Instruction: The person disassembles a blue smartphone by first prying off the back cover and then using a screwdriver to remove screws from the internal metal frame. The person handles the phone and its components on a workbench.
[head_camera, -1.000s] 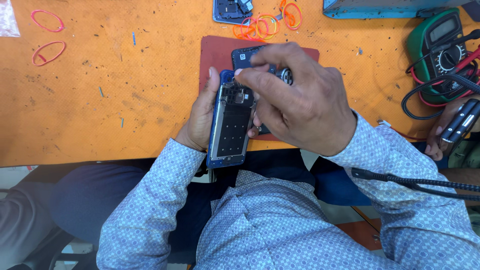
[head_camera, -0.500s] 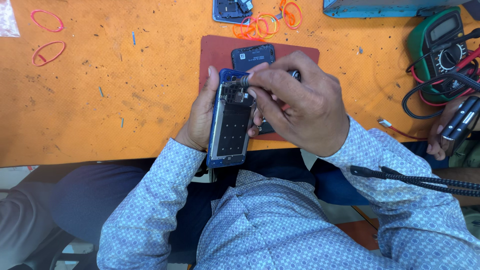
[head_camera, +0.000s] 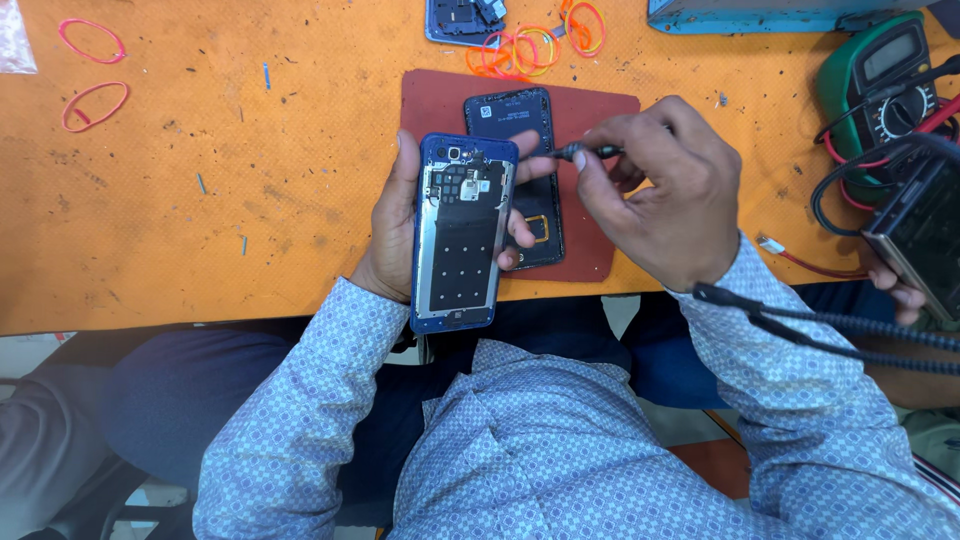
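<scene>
Head camera is looking down at my two hands working over the orange table (head_camera: 250, 230). My left hand (head_camera: 395, 235) is cradling an opened blue smartphone (head_camera: 460, 235) from beneath, thumb along its left edge and fingertips curling around its right side; the back is off and the inner plate and camera end are facing up. The phone's long axis is running near to far, with the camera end pointing away from me and the near end hanging over the table's edge toward my lap.

My right hand (head_camera: 655, 205) is pinching a small dark screwdriver (head_camera: 585, 152) between thumb and fingers, its shaft lying almost level and its tip pointing left toward the far right corner of the phone. The tip is sitting just beside that corner, not quite on it, so the phone is lying to the left of my right hand and slightly nearer to me.

Under both is a red work mat (head_camera: 600, 110) with a dark back cover (head_camera: 510, 112) resting on it, just right of the phone. Orange rubber bands (head_camera: 520, 48) are lying farther off, a green multimeter (head_camera: 885, 70) at far right.
</scene>
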